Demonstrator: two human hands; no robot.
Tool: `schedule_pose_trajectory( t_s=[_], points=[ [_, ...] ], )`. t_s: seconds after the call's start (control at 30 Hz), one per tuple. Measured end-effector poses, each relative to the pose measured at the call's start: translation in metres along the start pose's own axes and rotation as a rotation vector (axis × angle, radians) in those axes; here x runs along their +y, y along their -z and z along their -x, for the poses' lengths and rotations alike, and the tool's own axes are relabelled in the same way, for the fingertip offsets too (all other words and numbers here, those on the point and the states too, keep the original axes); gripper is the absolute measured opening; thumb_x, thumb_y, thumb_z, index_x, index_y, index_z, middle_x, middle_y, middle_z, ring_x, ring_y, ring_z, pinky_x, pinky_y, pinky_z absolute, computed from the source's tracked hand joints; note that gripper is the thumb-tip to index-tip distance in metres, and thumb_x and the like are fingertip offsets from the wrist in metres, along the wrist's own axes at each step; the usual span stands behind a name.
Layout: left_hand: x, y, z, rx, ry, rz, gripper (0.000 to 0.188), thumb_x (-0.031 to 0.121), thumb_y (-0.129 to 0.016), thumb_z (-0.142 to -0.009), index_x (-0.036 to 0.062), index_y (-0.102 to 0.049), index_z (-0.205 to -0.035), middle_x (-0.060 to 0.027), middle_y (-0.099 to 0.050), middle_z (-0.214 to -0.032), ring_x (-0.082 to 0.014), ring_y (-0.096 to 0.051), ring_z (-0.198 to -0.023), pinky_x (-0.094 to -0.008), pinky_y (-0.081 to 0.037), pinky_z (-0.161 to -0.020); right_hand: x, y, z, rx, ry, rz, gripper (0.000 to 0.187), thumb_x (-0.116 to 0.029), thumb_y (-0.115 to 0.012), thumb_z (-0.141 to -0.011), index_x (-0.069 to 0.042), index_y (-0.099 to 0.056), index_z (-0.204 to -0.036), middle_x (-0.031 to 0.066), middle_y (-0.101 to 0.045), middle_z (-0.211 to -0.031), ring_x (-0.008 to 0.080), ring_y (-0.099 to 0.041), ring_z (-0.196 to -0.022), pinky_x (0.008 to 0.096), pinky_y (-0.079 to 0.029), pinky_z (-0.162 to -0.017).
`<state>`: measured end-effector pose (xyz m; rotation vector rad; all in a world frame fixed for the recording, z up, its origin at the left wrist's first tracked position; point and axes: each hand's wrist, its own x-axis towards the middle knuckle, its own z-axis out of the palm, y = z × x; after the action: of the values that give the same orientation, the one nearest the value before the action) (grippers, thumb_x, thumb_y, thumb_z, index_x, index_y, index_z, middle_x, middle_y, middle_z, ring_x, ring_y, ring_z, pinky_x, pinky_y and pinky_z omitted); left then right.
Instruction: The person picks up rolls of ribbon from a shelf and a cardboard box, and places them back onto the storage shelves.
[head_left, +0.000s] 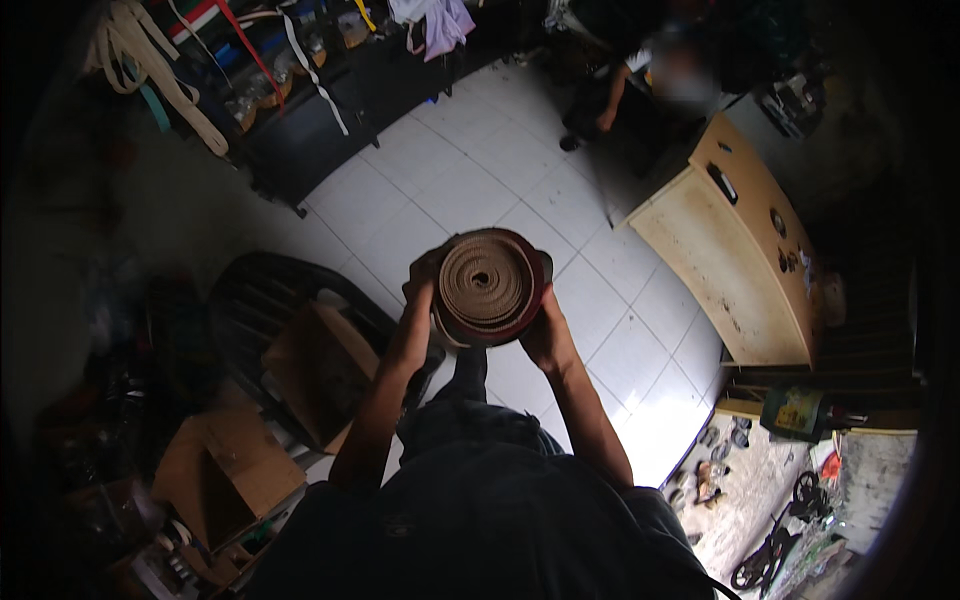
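Note:
A thick roll of brown webbing strap [487, 285], wound in a spiral with a dark reddish outer layer, is held up in front of my body above the tiled floor. My left hand [421, 290] grips its left side, with the fingers mostly hidden behind the roll. On the opposite side, my right hand [545, 325] is closed round the edge, thumb toward the top. The coiled end of the roll faces up, showing a small dark hole at its centre.
At left, a dark plastic chair [240, 290] carries an open cardboard box [320, 370]; another box [225, 470] stands nearer. A wooden desk [700, 270] is at right. Straps hang over a black rack [320, 125] at the far left. Another person's arm [612, 100] shows far right. Shoes [712, 480] lie near the doorway.

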<state>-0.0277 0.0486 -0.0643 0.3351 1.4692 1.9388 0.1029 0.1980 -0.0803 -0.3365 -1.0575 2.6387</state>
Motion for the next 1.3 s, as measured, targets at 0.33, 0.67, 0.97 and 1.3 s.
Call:
schedule_pose_trajectory(
  t_s=[0.33, 0.67, 0.97, 1.3],
  points=[
    [0.074, 0.008, -0.21, 0.257, -0.287, 0.048, 0.046, 0.038, -0.027, -0.101, 0.0025, -0.042, -0.125, -0.0113, -0.038, -0.122, -0.0199, -0.037, -0.119, -0.0318, -0.029, -0.103, -0.079, -0.058, -0.233, 0.083, 0.004, 0.116, 0.063, -0.048, -0.05, -0.093, -0.011, -0.031, -0.139, 0.007, -0.042, -0.136, 0.0229, -0.038, -0.127, 0.0396, -0.032, -0.106],
    [0.203, 0.05, -0.388, 0.456, -0.478, 0.131, 0.06, 0.052, -0.025, -0.099, 0.0056, -0.037, -0.136, -0.0084, -0.046, -0.135, -0.0188, -0.043, -0.125, -0.0334, -0.03, -0.107, -0.145, -0.116, -0.5, -0.195, -0.073, 0.285, 0.063, -0.039, -0.061, -0.089, 0.003, -0.041, -0.131, 0.0126, -0.052, -0.126, 0.0207, -0.048, -0.117, 0.0327, -0.036, -0.101],
    [0.339, 0.115, -0.5, 0.587, -0.808, -0.041, 0.061, 0.051, -0.028, -0.098, 0.0069, -0.033, -0.14, -0.0076, -0.038, -0.141, -0.0184, -0.035, -0.131, -0.0332, -0.023, -0.11, -0.174, -0.232, -0.691, -0.464, -0.11, 0.313, 0.065, -0.043, -0.058, -0.09, 0.002, -0.042, -0.134, 0.0138, -0.049, -0.133, 0.0216, -0.043, -0.124, 0.0305, -0.031, -0.103],
    [0.581, 0.202, -0.6, 0.426, -1.011, -0.129, 0.072, 0.058, -0.04, -0.092, 0.0048, -0.034, -0.14, -0.0086, -0.04, -0.141, -0.0192, -0.039, -0.128, -0.0309, -0.027, -0.108, -0.222, -0.438, -0.868, -0.776, -0.026, 0.26, 0.063, -0.051, -0.057, -0.088, -0.007, -0.048, -0.132, 0.0062, -0.054, -0.13, 0.0195, -0.049, -0.121, 0.0377, -0.038, -0.101]
  ],
)
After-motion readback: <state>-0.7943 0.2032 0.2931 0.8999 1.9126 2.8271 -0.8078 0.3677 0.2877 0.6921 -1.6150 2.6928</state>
